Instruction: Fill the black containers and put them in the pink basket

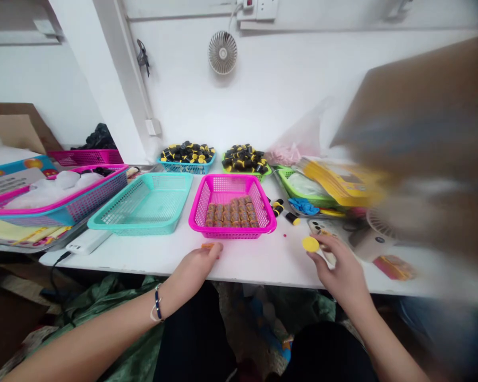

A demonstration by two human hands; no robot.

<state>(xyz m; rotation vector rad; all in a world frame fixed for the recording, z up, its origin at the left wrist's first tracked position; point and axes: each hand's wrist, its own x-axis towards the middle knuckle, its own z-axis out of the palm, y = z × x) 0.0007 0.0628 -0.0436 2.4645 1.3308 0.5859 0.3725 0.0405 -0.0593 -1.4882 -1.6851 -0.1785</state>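
Note:
My left hand [197,263] rests on the white table's front edge, fingers curled around a small orange piece [207,245]. My right hand [338,265] pinches a round yellow cap [310,244] at its fingertips, just in front of a phone lying on the table. Straight ahead stands a pink basket [258,187] holding rows of small brown-orange cylinders [231,212]. Behind it, a blue basket [185,168] and a green basket [263,172] are heaped with black-and-yellow parts.
An empty teal basket [147,204] sits left of the pink one. Stacked pink and blue baskets [63,204] stand far left. At right are a green tray [302,197], yellow packets [342,183], a small fan [376,228] and a large blurred brown shape [430,138].

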